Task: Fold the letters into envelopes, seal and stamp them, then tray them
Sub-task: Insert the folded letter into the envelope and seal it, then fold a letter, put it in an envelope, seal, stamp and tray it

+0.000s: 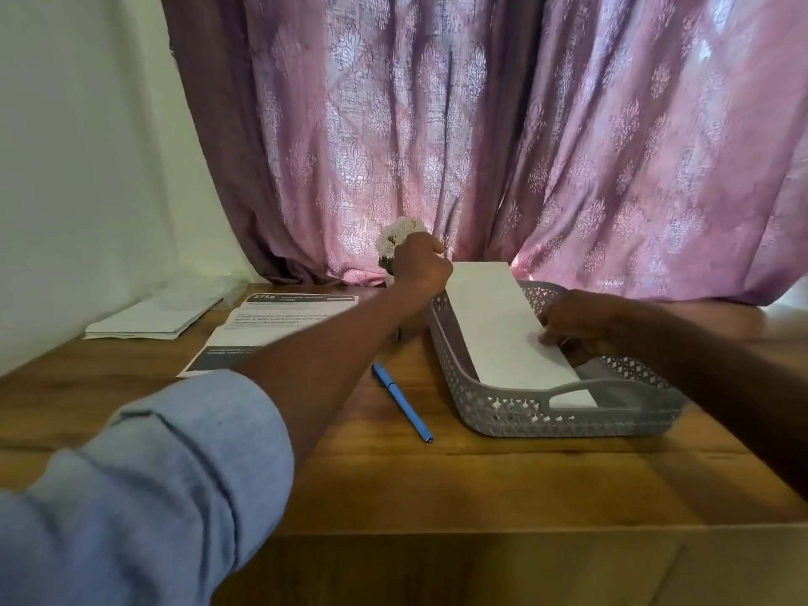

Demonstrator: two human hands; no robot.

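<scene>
A white envelope (503, 325) lies slanted in the grey lattice tray (568, 419) on the right of the desk (437, 487), its far end sticking out over the tray's far rim. The right hand (577, 328) pinches the envelope's right edge, while the left hand (422, 266) holds its far left corner, fingers curled. A blue pen (402, 402) lies just left of the tray, with printed letters (266, 330) and spare envelopes (153, 319) further left
</scene>
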